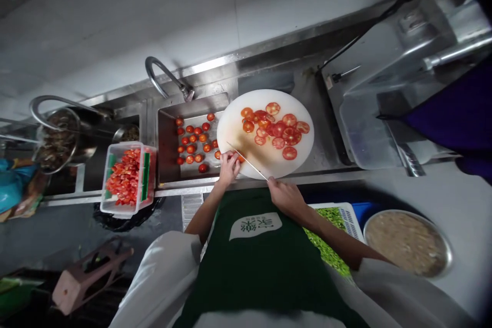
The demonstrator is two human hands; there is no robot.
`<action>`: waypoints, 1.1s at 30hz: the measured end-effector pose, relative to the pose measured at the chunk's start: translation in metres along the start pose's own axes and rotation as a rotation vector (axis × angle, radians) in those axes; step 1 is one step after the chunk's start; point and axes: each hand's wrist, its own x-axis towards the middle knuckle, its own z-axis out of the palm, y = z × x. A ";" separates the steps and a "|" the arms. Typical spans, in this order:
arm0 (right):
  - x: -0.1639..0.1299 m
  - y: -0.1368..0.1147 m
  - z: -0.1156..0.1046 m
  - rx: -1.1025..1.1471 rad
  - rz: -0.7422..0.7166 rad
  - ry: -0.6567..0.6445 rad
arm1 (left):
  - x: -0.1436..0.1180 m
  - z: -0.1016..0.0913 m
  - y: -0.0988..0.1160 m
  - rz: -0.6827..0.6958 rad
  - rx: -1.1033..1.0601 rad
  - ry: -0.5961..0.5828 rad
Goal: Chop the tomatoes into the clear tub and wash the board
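Note:
A round white cutting board [246, 113] lies on the steel counter, with several tomato slices [279, 129] spread over its far half. My left hand [229, 167] presses a tomato [241, 158] down at the board's near left edge. My right hand [285, 196] grips a knife [248, 161] by the handle, its thin blade running up and left across to the tomato under my left fingers. Whole tomatoes [194, 142] sit in the sink basin [166, 136] just left of the board.
A clear tub of cut tomato [126, 177] stands left of the sink. A faucet [165, 79] arches behind it. Pots [57, 138] sit far left. A clear bin [369, 123] stands right of the board. Near me are a crate of greens [330, 225], a metal bowl [407, 241], a stool [90, 277].

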 end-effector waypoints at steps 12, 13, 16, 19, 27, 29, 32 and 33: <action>-0.001 -0.017 -0.006 0.022 -0.020 0.017 | 0.004 0.001 -0.005 -0.080 -0.088 -0.042; 0.001 -0.017 -0.008 0.024 -0.023 0.007 | 0.004 0.001 -0.005 -0.094 -0.097 -0.045; 0.006 -0.014 -0.011 0.031 -0.037 -0.006 | 0.004 0.002 -0.005 -0.124 -0.110 -0.048; 0.004 -0.008 -0.008 0.039 -0.029 -0.027 | 0.002 0.004 -0.006 -0.119 -0.136 -0.026; 0.047 -0.018 -0.002 0.083 -0.028 -0.020 | -0.001 0.003 -0.008 -0.109 -0.152 -0.007; 0.052 -0.016 0.004 0.101 -0.024 -0.024 | 0.000 0.001 -0.007 -0.112 -0.147 -0.004; 0.038 0.003 0.021 0.126 0.011 -0.059 | 0.001 -0.001 -0.005 -0.119 -0.162 -0.026; 0.031 0.013 0.026 0.137 0.031 -0.067 | 0.002 -0.002 -0.004 -0.113 -0.176 -0.041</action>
